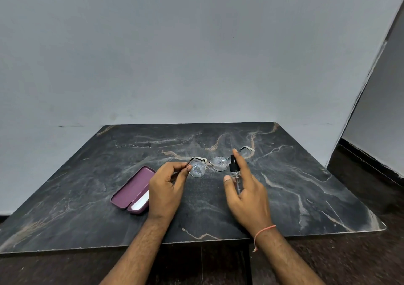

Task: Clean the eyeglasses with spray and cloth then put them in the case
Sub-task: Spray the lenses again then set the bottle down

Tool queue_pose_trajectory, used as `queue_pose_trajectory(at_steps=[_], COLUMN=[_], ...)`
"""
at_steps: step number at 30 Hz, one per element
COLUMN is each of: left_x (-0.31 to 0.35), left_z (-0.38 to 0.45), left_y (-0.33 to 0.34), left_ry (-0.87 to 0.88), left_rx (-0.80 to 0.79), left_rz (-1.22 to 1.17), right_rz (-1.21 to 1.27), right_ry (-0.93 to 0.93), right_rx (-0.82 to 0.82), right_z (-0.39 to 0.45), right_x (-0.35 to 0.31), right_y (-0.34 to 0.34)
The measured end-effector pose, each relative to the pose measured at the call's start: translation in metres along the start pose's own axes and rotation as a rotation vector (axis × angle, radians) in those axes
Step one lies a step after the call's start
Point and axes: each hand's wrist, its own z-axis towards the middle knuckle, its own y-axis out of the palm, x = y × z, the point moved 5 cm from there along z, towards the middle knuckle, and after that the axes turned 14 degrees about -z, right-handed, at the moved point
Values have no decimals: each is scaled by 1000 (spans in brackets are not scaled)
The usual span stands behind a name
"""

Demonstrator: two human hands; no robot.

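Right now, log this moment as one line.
stage: spraying | left hand: pinches glasses | right hand: holds spray bottle | lenses: droplets on both | case: open on table

Single head-worn wide-angle view, looking forward and down, close over the dark surface (284,186), wall behind.

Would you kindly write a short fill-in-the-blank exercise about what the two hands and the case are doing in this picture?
1. The left hand pinches the eyeglasses by one ____.
2. The right hand holds the spray bottle with its forefinger on the ____ nozzle.
3. Both lenses are dotted with ____.
4. The purple case lies ____ on the table, with a white cloth inside.

Missing words: temple; black; droplets; open
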Motion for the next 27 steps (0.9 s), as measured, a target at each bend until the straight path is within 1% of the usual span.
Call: queue_pose_trajectory(at_steps=[3,7,11,16,22,27], left_x=[1,1,1,-2,0,4], left_z=[0,-1,-1,-1,-1,-2], left_y=[0,-1,-1,-1,0,0], left_ry=[8,21,22,16,11,13], left_rx=[4,3,0,5,3,-6], left_rz=[-1,3,-5,1,-15,-19], right_rz=[6,-12,-11,40,52,76], right_ry=[30,19,38,23,-67,-31], right_rx=[18,-20,-8,6,-58,-70], right_z=[2,0,1,0,-3,-1], right_x=[9,5,6,5,3,6], right_y=[-4,-1,-1,-4,-3,-1])
